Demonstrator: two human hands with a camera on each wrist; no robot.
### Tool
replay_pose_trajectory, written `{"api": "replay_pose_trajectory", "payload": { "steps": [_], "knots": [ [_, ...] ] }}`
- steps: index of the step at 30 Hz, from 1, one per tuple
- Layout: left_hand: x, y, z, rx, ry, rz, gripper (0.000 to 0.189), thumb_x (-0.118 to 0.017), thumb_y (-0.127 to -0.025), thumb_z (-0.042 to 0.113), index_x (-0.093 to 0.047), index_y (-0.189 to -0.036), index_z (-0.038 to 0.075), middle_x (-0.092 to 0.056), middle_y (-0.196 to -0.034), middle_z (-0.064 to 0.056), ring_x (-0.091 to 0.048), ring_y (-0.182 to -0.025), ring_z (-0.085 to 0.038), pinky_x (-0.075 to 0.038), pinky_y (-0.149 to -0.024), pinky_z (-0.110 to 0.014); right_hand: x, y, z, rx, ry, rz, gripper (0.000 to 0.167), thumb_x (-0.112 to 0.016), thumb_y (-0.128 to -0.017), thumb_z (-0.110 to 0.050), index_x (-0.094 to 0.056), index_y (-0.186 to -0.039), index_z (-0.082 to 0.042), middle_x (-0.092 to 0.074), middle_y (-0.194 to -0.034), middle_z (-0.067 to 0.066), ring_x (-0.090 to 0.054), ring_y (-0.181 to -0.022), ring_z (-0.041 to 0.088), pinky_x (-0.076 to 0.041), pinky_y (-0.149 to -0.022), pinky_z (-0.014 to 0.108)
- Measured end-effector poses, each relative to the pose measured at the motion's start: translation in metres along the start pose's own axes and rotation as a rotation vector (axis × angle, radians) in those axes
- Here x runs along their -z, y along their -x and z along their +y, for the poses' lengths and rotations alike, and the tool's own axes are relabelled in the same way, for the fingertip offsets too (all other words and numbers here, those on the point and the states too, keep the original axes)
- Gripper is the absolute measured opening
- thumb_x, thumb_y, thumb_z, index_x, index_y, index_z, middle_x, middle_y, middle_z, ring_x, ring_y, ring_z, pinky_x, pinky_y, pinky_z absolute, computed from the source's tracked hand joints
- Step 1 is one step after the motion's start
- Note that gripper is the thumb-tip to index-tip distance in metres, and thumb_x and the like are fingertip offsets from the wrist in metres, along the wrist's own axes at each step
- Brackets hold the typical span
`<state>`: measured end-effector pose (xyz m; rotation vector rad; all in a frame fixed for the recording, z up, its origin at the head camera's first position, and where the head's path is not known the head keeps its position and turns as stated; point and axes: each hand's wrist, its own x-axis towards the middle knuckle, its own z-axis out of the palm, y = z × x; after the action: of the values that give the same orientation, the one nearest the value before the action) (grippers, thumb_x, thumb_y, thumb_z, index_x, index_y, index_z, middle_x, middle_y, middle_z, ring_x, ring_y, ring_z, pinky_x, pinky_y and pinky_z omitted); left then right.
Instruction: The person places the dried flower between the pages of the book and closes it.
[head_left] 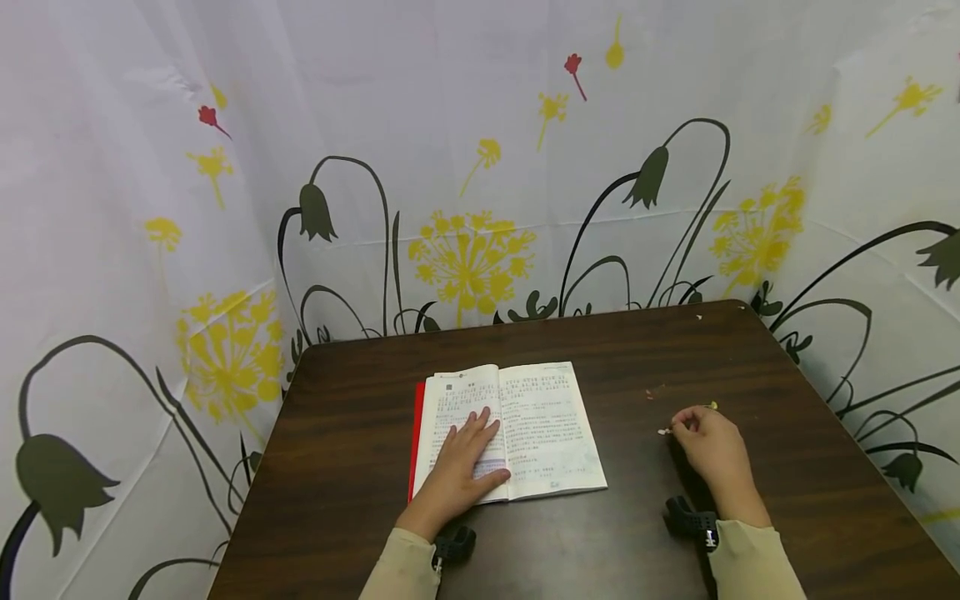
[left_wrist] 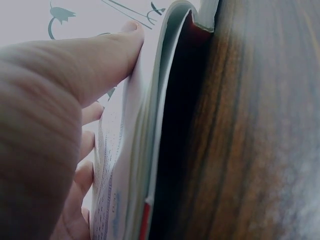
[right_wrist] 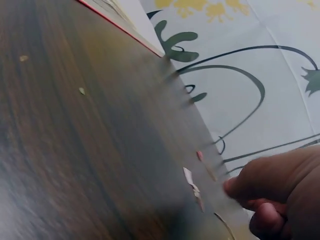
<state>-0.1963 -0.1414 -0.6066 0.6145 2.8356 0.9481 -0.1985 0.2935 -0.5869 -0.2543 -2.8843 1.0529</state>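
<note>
An open book with printed pages and a red cover edge lies on the table. My left hand rests across its left page with fingers spread; the thumb reaches along the page in the left wrist view. My right hand is low over the table to the right, its fingers bent. Just left of its fingertips is a small whitish scrap, which shows as a pale pinkish twisted scrap in the right wrist view. Whether the fingertips pinch anything cannot be made out.
A yellow bit shows beyond the right hand. Small reddish-brown bits lie between the book and that hand, and another pale bit near the far edge. The dark wooden table stands against a flower-printed curtain.
</note>
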Motion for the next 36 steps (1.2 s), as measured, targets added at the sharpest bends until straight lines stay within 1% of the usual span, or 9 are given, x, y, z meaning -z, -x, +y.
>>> {"api": "replay_pose_trajectory", "payload": {
  "steps": [4, 7, 11, 14, 18, 21, 27, 32, 36],
  "knots": [
    [0.001, -0.001, 0.001, -0.003, -0.003, 0.002, 0.084, -0.078, -0.098, 0.051, -0.043, -0.169, 0.023, -0.025, -0.183, 0.002, -0.017, -0.172, -0.026, -0.012, -0.138, -0.064, 0.005, 0.001, 0.001, 0.015, 0.026, 0.002, 0.017, -0.067, -0.102, -0.019, -0.077, -0.106, -0.005, -0.063, -0.082, 0.004, -0.053, -0.070, 0.018, -0.040, -0.063, 0.033],
    [0.001, -0.001, 0.001, -0.002, -0.001, 0.001, 0.084, -0.078, -0.098, 0.051, -0.042, -0.169, 0.023, -0.025, -0.183, 0.002, -0.017, -0.172, -0.026, -0.011, -0.138, -0.064, 0.002, 0.000, 0.002, 0.039, 0.049, -0.009, 0.015, -0.071, -0.101, -0.019, -0.078, -0.106, -0.007, -0.064, -0.081, 0.003, -0.054, -0.069, 0.017, -0.040, -0.063, 0.033],
    [0.001, -0.001, 0.000, -0.007, -0.013, 0.004, 0.085, -0.078, -0.098, 0.050, -0.042, -0.170, 0.022, -0.026, -0.183, 0.001, -0.018, -0.172, -0.027, -0.012, -0.138, -0.064, -0.003, -0.002, 0.004, 0.073, 0.085, -0.004, 0.013, -0.077, -0.100, -0.021, -0.080, -0.103, -0.010, -0.067, -0.080, 0.001, -0.055, -0.067, 0.017, -0.042, -0.062, 0.034],
    [0.001, -0.001, 0.000, -0.016, -0.027, 0.010, 0.085, -0.078, -0.098, 0.049, -0.042, -0.169, 0.021, -0.026, -0.183, 0.001, -0.019, -0.172, -0.027, -0.013, -0.138, -0.063, -0.005, -0.003, 0.003, 0.071, 0.098, 0.003, 0.012, -0.075, -0.100, -0.021, -0.080, -0.098, -0.010, -0.070, -0.080, 0.002, -0.058, -0.068, 0.018, -0.044, -0.062, 0.036],
    [0.002, 0.000, 0.000, -0.017, -0.021, 0.014, 0.084, -0.079, -0.098, 0.048, -0.043, -0.169, 0.021, -0.027, -0.183, 0.001, -0.019, -0.172, -0.026, -0.012, -0.138, -0.062, -0.006, -0.005, 0.002, 0.057, 0.104, -0.018, 0.014, -0.070, -0.099, -0.020, -0.078, -0.096, -0.009, -0.071, -0.080, 0.003, -0.059, -0.070, 0.019, -0.046, -0.065, 0.038],
    [0.002, 0.001, 0.000, -0.015, -0.012, 0.013, 0.084, -0.079, -0.098, 0.048, -0.043, -0.169, 0.021, -0.027, -0.183, 0.001, -0.018, -0.172, -0.026, -0.012, -0.138, -0.063, -0.006, -0.005, 0.003, 0.046, 0.093, -0.030, 0.015, -0.067, -0.099, -0.020, -0.076, -0.098, -0.008, -0.068, -0.079, 0.003, -0.058, -0.069, 0.019, -0.045, -0.064, 0.036],
    [0.001, 0.000, 0.000, -0.011, -0.011, 0.010, 0.084, -0.078, -0.098, 0.048, -0.042, -0.169, 0.022, -0.026, -0.183, 0.002, -0.018, -0.172, -0.026, -0.012, -0.138, -0.063, -0.002, -0.004, 0.002, 0.017, 0.036, -0.042, 0.019, -0.063, -0.101, -0.021, -0.073, -0.104, -0.005, -0.061, -0.079, 0.004, -0.054, -0.068, 0.020, -0.040, -0.062, 0.034],
    [0.001, 0.000, 0.001, -0.004, -0.015, 0.006, 0.084, -0.079, -0.098, 0.047, -0.042, -0.169, 0.023, -0.026, -0.183, 0.002, -0.017, -0.172, -0.026, -0.012, -0.139, -0.063, -0.002, -0.002, 0.002, 0.009, 0.004, -0.021, 0.020, -0.064, -0.102, -0.022, -0.073, -0.106, -0.004, -0.059, -0.078, 0.003, -0.052, -0.067, 0.020, -0.039, -0.061, 0.033],
    [0.000, 0.000, 0.001, -0.012, -0.011, 0.006, 0.083, -0.078, -0.098, 0.047, -0.043, -0.169, 0.023, -0.027, -0.183, 0.001, -0.018, -0.172, -0.026, -0.012, -0.138, -0.063, -0.003, 0.001, 0.001, -0.005, -0.037, -0.002, 0.021, -0.065, -0.103, -0.023, -0.072, -0.107, -0.003, -0.056, -0.078, 0.003, -0.050, -0.066, 0.019, -0.038, -0.060, 0.033]
  ]
}}
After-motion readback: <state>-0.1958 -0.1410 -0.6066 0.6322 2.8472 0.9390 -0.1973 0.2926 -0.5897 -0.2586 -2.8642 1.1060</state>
